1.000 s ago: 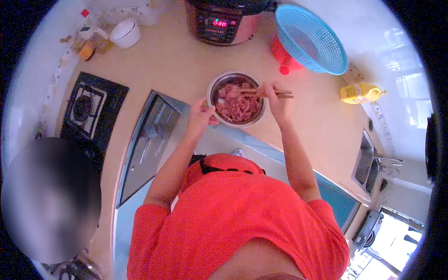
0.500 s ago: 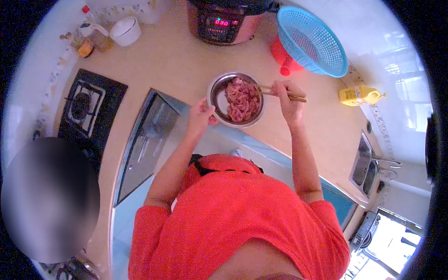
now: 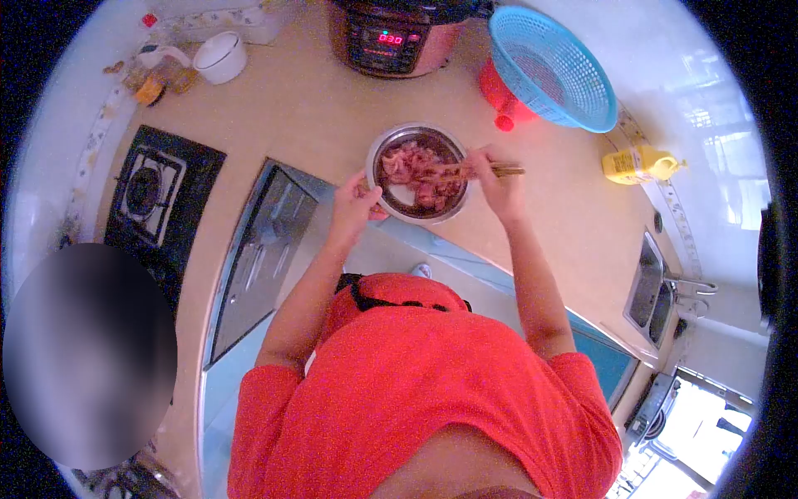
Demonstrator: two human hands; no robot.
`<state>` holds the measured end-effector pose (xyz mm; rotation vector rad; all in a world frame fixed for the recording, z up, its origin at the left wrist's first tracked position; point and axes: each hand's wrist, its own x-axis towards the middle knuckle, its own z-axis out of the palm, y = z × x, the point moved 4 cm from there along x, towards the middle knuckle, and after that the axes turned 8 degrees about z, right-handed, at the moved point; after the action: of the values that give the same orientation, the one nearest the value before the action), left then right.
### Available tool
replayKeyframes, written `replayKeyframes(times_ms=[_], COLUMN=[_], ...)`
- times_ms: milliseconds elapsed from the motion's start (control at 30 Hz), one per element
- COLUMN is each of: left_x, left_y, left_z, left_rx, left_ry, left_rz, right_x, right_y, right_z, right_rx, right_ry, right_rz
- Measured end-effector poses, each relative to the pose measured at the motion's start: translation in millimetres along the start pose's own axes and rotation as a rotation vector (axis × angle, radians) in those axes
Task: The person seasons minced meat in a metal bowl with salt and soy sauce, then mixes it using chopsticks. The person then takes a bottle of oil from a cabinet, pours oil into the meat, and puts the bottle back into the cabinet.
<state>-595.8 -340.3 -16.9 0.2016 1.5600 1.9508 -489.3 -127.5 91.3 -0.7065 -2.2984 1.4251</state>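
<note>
A round metal bowl (image 3: pixel 457 206) sits at the counter's front edge with pieces of raw sliced meat (image 3: pixel 420 166) in it. My left hand (image 3: pixel 356 205) grips the bowl's left rim, thumb on the rim and fingers lower down its side. In my right hand (image 3: pixel 497 185) is a pair of chopsticks (image 3: pixel 509 169), held at the bowl's right side. Their back ends stick out to the right of the hand. The front ends reach left into the meat, where they look blurred and partly hidden.
Behind the bowl stands an electric pressure cooker (image 3: pixel 391 46) with a lit display. A blue plastic colander (image 3: pixel 553 71) rests on a red container (image 3: pixel 503 96). To the right are a yellow bottle (image 3: pixel 638 165) and a sink (image 3: pixel 648 283); a gas stove (image 3: pixel 158 195) lies left.
The chopsticks and my right hand have moved left over the bowl. Meat has shifted toward the bowl's left side, and the bare patch of bottom now shows lower down. My left hand stays on the rim.
</note>
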Motion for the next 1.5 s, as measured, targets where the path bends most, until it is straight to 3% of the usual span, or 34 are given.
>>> replayKeyframes(times_ms=[100,133,267,367,467,567,667,767,867,967,1067,1167,1300,1433,1500], left_x=[-5,-6,-2,-3,-3,-1,-4,-3,-4,-6,-3,-1,1,1,2], left_y=[9,9,3,7,6,3,4,6,2,5,1,-5,-7,-8,-7], left_z=[2,2,0,3,1,0,1,5,7,7,4,5,1,-3,-1], left_rx=[0.009,0.004,-0.026,0.017,-0.005,-0.008,-0.01,-0.021,-0.005,-0.044,0.013,-0.041,-0.011,-0.01,-0.028], left_ry=[0.015,0.023,-0.004,0.004,-0.014,-0.003,0.023,0.035,0.051,0.062,0.068,0.042,0.022,0.026,0.035], left_rz=[-0.02,-0.023,0.021,0.004,-0.002,-0.013,-0.011,0.019,-0.004,0.003,-0.015,0.003,-0.011,-0.011,-0.008], right_x=[-9,-6,-6,-12,-11,-11,-3,-7,-8,4,16,-9,-10,-4,-14], right_y=[-43,-44,7,-17,-37,-22,-9,-35,-46,-47,-27,-37,-16,-38,-46], right_z=[-27,-33,-1,10,15,29,39,23,18,28,9,0,34,15,9], right_rx=[0.085,-0.066,-0.226,0.204,0.087,0.201,-0.007,0.048,-0.148,-0.232,-0.232,-0.151,-0.073,-0.23,-0.251], right_ry=[0.097,0.083,0.145,0.156,0.191,0.224,0.102,0.094,-0.003,-0.018,0.108,-0.024,0.023,0.166,0.042], right_rz=[0.071,0.045,-0.039,0.066,-0.002,-0.053,-0.235,-0.022,-0.131,-0.178,-0.276,0.09,-0.005,-0.093,-0.028])
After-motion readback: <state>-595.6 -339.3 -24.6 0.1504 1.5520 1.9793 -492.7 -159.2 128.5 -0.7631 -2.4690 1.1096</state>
